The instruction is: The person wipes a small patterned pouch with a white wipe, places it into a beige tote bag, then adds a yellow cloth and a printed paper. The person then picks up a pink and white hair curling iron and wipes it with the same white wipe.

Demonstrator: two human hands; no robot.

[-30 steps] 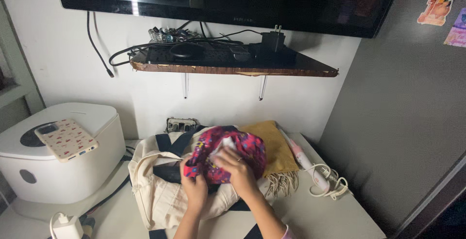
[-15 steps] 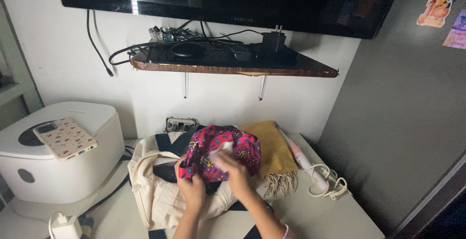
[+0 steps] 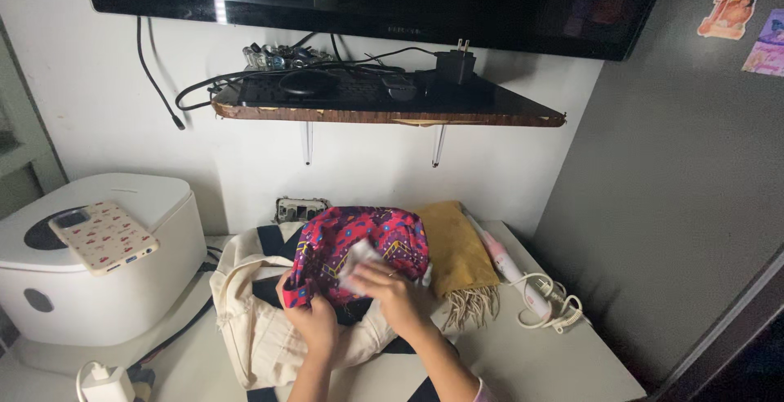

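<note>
Cream canvas, the tote bag with dark navy straps (image 3: 269, 320), lies slack right under your wrists, so treat it as the bed you work over. Your left hand (image 3: 309, 320) is closed on the lower left hem of the magenta patterned cloth (image 3: 359, 243), pinching that edge just above the bag's dark opening. Your right hand (image 3: 396, 292) is curled over the cloth's middle, fingertips pressing a small crumpled white piece (image 3: 357, 257) against the fabric; whether they truly clasp it I cannot tell.

Keep the left pinch firm and low so the hem stays taut, and let the right fingers work the white piece without dragging the whole cloth sideways.

Just right of your right hand lies a mustard fringed cloth (image 3: 457, 247); beyond it, a pink corded styling wand (image 3: 510, 271). Well left of your grip sits a white cooker (image 3: 98, 279) carrying a phone in a patterned case (image 3: 102, 236).
</note>
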